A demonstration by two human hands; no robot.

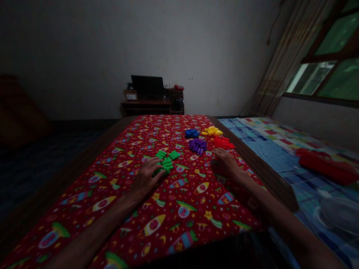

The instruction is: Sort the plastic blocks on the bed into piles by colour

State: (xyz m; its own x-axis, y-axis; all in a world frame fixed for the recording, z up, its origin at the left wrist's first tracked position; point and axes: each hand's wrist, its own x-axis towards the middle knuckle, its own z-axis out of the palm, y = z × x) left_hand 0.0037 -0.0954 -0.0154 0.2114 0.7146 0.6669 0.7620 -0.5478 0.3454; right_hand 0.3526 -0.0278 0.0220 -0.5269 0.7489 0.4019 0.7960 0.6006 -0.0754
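Note:
A red cloth printed with rockets (157, 201) covers a wooden table. On it lie heaps of small plastic pieces sorted by colour: green (167, 160), purple (198, 145), blue (192, 133), yellow (212, 130) and red (223, 142). My left hand (147, 175) lies flat on the cloth, its fingertips touching the near edge of the green heap. My right hand (226, 161) rests on the cloth just below the red and purple heaps, fingers stretched forward, holding nothing.
A checked blue blanket (280, 149) lies to the right of the table with a long red object (325, 166) on it. A low desk with a dark screen (147, 87) stands against the far wall. A curtained window (322, 71) is at the right.

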